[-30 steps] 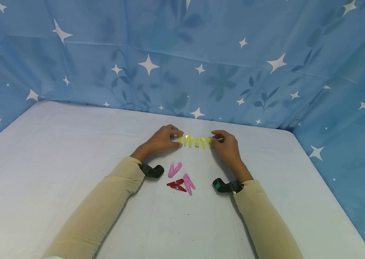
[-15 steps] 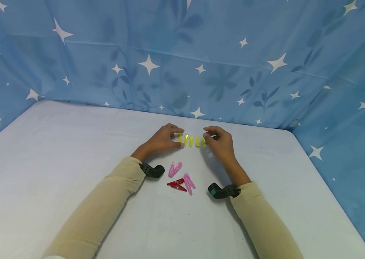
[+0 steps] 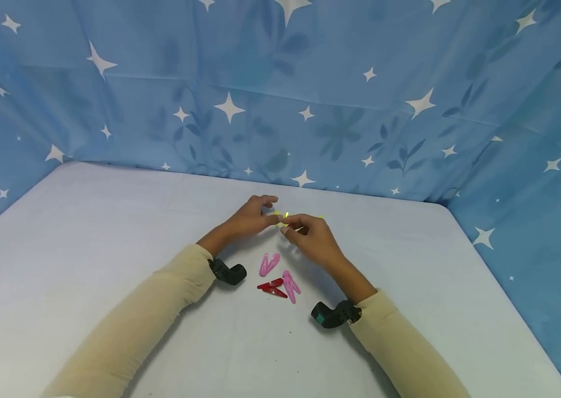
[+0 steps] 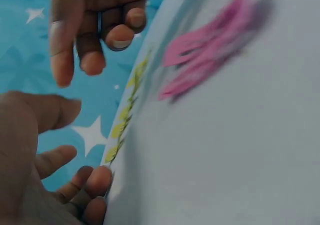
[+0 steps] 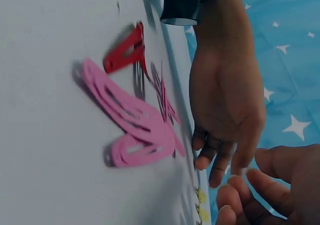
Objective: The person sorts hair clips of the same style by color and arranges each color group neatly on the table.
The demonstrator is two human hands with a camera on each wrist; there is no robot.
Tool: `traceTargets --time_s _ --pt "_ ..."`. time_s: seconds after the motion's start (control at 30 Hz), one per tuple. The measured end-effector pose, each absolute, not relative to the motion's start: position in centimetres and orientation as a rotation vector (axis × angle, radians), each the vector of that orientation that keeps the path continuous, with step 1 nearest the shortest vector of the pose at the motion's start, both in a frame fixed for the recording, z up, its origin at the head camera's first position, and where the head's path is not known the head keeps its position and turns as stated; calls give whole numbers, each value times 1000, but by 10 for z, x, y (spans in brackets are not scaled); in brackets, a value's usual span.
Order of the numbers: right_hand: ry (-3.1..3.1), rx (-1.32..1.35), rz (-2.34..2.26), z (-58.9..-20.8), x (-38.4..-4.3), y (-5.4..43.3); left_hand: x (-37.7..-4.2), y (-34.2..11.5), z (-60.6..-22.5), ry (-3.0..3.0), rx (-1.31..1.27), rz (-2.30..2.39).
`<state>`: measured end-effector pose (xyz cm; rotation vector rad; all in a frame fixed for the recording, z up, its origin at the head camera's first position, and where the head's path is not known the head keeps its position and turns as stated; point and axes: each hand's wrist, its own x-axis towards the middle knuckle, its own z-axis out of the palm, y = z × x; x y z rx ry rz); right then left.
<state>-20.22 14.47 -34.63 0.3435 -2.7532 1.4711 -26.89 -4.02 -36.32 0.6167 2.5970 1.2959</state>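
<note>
Yellow snap hair clips [image 4: 118, 130] lie in a row on the white table; in the head view my right hand covers most of them. My left hand [image 3: 247, 220] hovers at the row's left end, its thumb and fingers apart with nothing between them. My right hand [image 3: 316, 240] is over the row, fingers loosely bent, tips close to the left thumb. Neither wrist view shows a clip in its fingers. Nearer to me lie two pairs of pink hair clips [image 3: 269, 265] and a pair of red hair clips [image 3: 273, 288], each pair spread in a V.
A white cloth covers the table [image 3: 161, 342]. Behind it and along the right side hangs a blue curtain [image 3: 260, 72] with white stars. Each wrist wears a black camera band, such as the left band [image 3: 227, 272].
My right hand has moved left along the yellow row, from its right end to beside the left hand. The left hand's thumb and fingers no longer frame the leftmost clip so closely. Pink and red clips stay put.
</note>
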Motion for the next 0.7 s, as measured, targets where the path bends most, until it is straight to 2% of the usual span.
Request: traceTargets --time_s 0.3,0.7 --pt "-2951 396 1439 -345 -179 152 -234 -60 -349 2678 743 1222" --pt "-3021 353 1303 -352 -178 142 -213 -69 -348 2429 760 1104"
